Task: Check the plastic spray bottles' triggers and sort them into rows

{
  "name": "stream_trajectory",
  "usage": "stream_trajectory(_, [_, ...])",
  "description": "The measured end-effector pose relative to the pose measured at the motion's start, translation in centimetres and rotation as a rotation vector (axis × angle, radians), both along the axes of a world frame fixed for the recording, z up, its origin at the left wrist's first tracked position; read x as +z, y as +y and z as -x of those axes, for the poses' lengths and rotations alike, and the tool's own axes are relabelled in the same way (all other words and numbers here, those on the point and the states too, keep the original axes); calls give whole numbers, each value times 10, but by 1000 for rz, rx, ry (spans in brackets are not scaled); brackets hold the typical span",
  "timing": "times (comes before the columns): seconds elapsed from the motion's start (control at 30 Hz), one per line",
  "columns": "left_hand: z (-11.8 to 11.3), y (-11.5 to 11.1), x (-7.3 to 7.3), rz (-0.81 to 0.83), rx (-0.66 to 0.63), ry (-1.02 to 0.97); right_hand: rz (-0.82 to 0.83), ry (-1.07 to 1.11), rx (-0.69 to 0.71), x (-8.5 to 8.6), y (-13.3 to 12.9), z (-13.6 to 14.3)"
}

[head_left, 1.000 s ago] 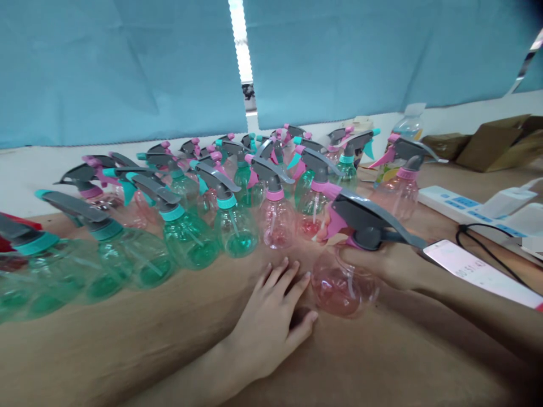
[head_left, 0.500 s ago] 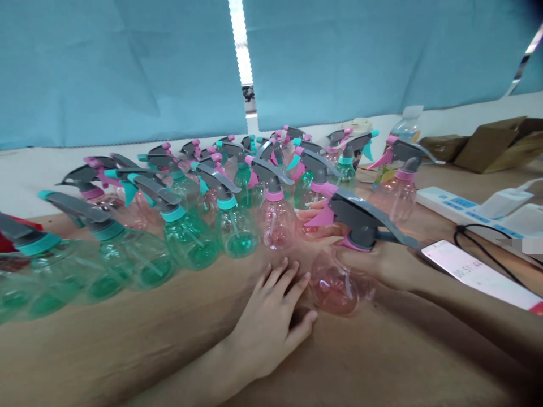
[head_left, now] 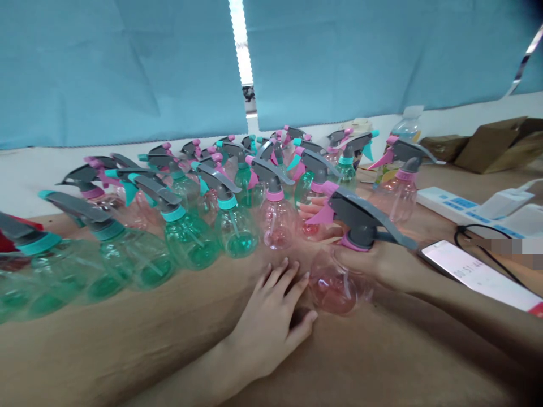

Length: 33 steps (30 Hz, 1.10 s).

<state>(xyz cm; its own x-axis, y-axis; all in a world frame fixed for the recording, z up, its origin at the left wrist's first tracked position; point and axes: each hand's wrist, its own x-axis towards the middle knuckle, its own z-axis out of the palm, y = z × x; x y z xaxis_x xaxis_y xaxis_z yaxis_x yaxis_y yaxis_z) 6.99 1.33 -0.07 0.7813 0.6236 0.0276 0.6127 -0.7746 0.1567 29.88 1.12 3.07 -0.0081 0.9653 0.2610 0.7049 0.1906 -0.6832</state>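
My right hand reaches in from the right and is round a pink clear spray bottle with a grey head and pink trigger. Its thumb lies over the upper body below the pink collar; its fingers stretch past the far side, partly hidden by the trigger. The bottle stands on the table. My left hand lies flat just left of that bottle, fingers spread, holding nothing. Beyond its fingertips stand a pink spray bottle and a clear one with a turquoise collar, green liquid inside.
Several green spray bottles line the left side, with more crowded behind. At right lie a phone with a timer, a black cable and a white power strip. Brown cardboard sits at the back right, below a blue curtain.
The spray bottle's head under my right hand has shifted very slightly, its lever tip a little to the left. My left hand stays in place.
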Motion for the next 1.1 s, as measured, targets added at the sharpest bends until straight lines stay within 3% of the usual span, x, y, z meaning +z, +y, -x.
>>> stream_trajectory(0.53, [-1,0,2,5,1,3,11,36,1,0,0,3])
stream_trajectory(1.1, [1,-1,1,-2,-1,-28,48,88,-22,12,-3,9])
